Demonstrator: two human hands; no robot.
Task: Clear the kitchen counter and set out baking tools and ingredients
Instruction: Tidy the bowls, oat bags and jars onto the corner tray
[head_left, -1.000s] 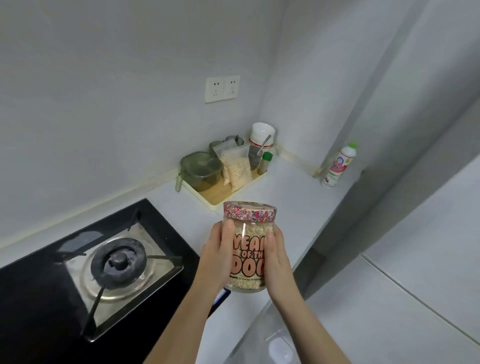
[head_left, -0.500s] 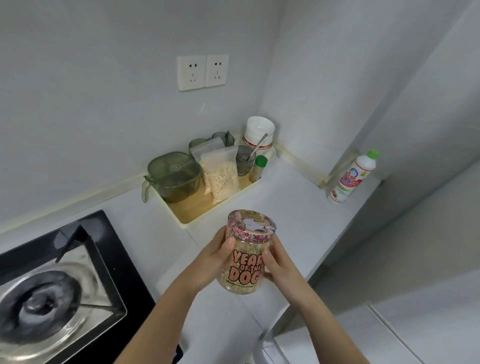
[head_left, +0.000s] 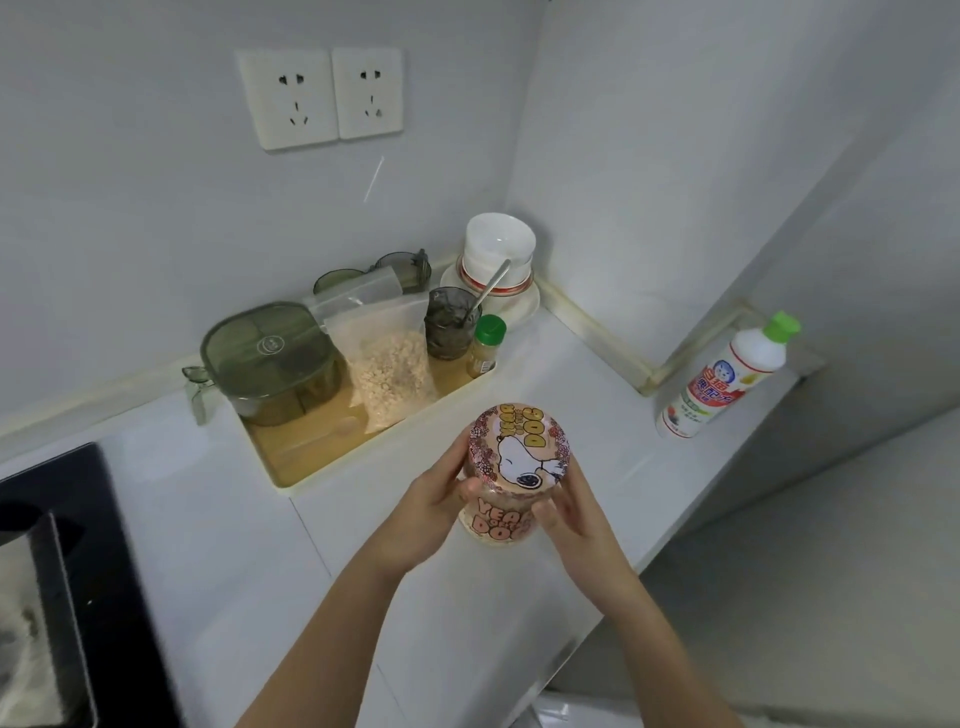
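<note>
Hands: left hand (head_left: 431, 496) and right hand (head_left: 577, 514) both grip oat jar (head_left: 519, 457) near front edge of countertop (head_left: 571, 374).
Progress: early; tray (head_left: 291, 486) uncleared.

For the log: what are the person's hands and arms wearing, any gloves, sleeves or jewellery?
Nothing visible. The left hand and right hand are bare, no gloves, and no rings show. Both forearms are uncovered down to the frame edge: no sleeves, watch or bracelet in view.

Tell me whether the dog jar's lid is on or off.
On: the lid covers the jar, gripped between the left hand and right hand.
</note>
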